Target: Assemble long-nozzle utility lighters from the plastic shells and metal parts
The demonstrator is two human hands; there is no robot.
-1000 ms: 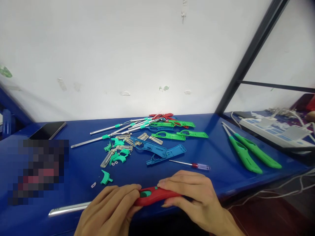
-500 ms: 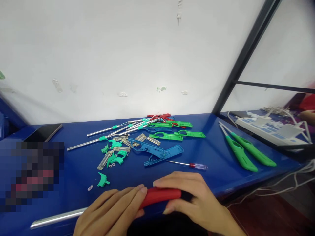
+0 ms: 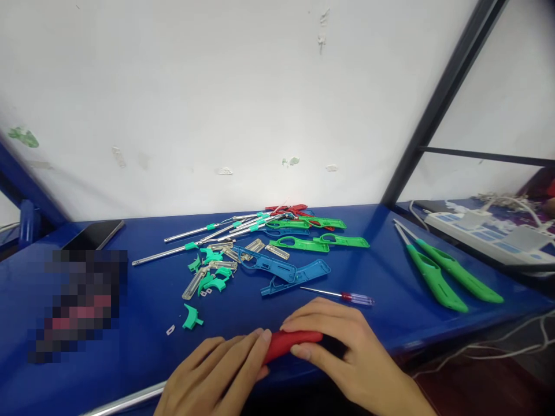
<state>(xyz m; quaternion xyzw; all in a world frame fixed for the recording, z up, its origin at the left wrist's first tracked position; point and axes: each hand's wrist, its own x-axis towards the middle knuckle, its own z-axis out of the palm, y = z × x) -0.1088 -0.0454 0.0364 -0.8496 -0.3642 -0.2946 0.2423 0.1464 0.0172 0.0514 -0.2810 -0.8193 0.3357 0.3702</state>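
A red long-reach lighter (image 3: 277,345) lies across both my hands near the table's front edge, its silver tube (image 3: 130,400) pointing left. My left hand (image 3: 217,370) is wrapped over the middle of it, hiding the trigger area. At the handle's right end, my right hand (image 3: 347,346) grips it between thumb and fingers. Just beyond my hands are a screwdriver (image 3: 358,299) with a clear purple-and-red handle and blue handle shells (image 3: 271,268). A loose teal trigger (image 3: 191,317) rests beyond my left hand, beside a small pale piece (image 3: 170,330).
Farther back lie metal lighter tubes (image 3: 160,255), clear fuel tanks (image 3: 193,283), green handle shells (image 3: 299,244) and red shells (image 3: 295,208). Two green lighters (image 3: 437,283) lie at the right, before a black frame post (image 3: 437,110) and a power strip (image 3: 481,231). A phone (image 3: 93,236) and a blurred patch are left.
My right thumb has come up against the red handle, closing the grip there. The view has turned slightly left, so everything sits farther right.
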